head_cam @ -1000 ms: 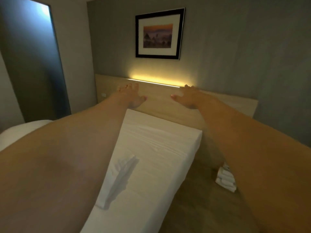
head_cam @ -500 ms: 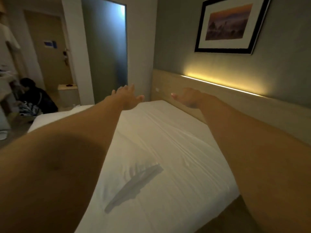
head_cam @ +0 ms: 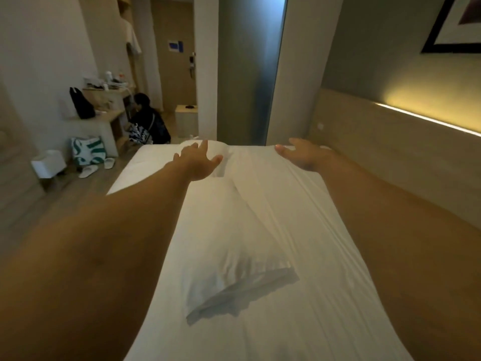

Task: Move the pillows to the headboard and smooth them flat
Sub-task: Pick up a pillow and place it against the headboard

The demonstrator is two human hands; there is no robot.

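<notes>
**Reaching for the pillows, nothing grabbed yet**

Both arms stretched out over the bed [head_cam: 273, 321]. Left hand [head_cam: 199, 162] spread wide, empty, hovering at the far pillow [head_cam: 216, 149] around 12 o'clock. Right hand [head_cam: 303, 155] open too, palm down by the headboard [head_cam: 390, 152] at 2 o'clock, probably ready to pull. Near pillow [head_cam: 221, 256] lies lengthwise mid-bed.

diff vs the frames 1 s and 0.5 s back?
The view has swung left along the bed: the picture frame has slid to the top right edge, and the doorway and desk area have come into view. Both arms stayed outstretched; the left hand now reaches over a pillow, and the right hand lies on the white fabric near the headboard. Both hands remain open, gripping nothing. The light strip stays lit.
</notes>
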